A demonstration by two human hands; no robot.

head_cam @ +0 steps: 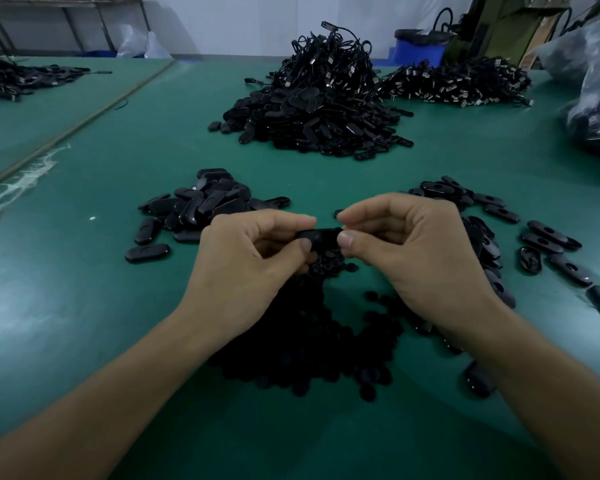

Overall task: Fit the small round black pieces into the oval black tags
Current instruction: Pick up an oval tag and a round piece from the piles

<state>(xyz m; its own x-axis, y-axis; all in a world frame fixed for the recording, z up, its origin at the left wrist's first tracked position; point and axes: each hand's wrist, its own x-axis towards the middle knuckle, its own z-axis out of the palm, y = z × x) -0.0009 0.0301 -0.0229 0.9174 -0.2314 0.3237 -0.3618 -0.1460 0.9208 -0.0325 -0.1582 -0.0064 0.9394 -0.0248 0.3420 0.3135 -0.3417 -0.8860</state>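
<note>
I hold one tag [321,236] between both hands, just above the table [84,306] and over the near pile. My left hand [246,261] pinches its left end between thumb and forefinger; my right hand [420,251] pinches its right end the same way, the other fingers curled in. The two hands are close together, joined by the tag. Whether a round piece already sits in it I cannot tell; my fingers cover most of it.

Right beneath my hands and wrists lies a dark pile of round pieces [309,341], spread toward me between my forearms. To the left of my left hand is a small pile of tags [201,206], a few lying loose at its edge. To the right, past my right hand, more tags [541,237] lie scattered, several showing an open hole in the middle.

Farther back at mid-table stands a big heap of tags [312,126] with a tangle of cables [329,60] on top. Another cable heap [458,84] lies to its right, and a clear bag [596,91] of dark parts at the right edge. A flat pile [21,77] lies far left. A blue bin [420,48] stands behind the table.
</note>
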